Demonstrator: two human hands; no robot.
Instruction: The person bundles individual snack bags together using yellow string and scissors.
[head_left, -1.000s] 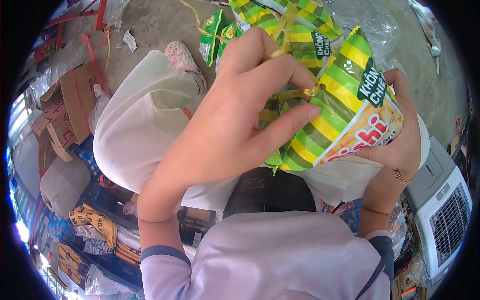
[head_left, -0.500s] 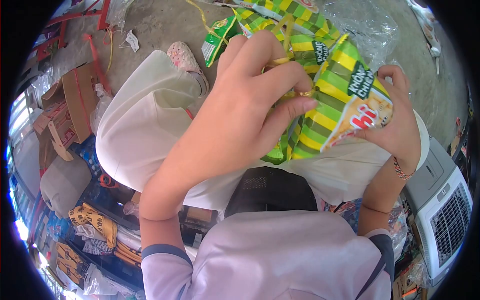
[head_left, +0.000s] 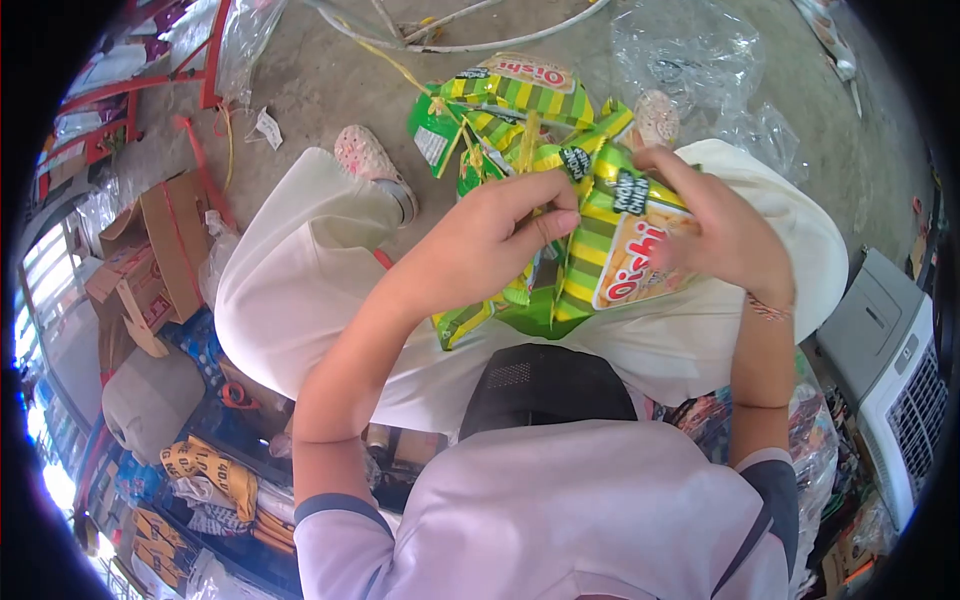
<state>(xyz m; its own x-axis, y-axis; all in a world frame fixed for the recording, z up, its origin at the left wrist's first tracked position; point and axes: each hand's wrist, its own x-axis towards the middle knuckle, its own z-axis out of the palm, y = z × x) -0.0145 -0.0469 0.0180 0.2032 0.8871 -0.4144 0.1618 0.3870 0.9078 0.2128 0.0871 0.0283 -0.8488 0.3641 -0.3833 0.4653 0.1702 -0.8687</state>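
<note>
Oishi bag (head_left: 598, 262) now lower, nearer lap (head_left: 685, 350); L hand (head_left: 468, 238) pinching its edge; R hand (head_left: 738, 238) at side, grip blurred, can't tell.

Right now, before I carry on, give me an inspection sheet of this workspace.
Surface: grey concrete floor.
Job's things: green-and-yellow striped plastic snack packets, with yellow plastic string among them.
Clutter: crumpled clear plastic film; open brown cardboard box.
Grippers: bare hands; left hand pinches at the front packet, right hand is against it, thumb blurred.
Cables: nothing seen.
Surroundings: red metal frame at left; grey-and-white grilled appliance at right.
</note>
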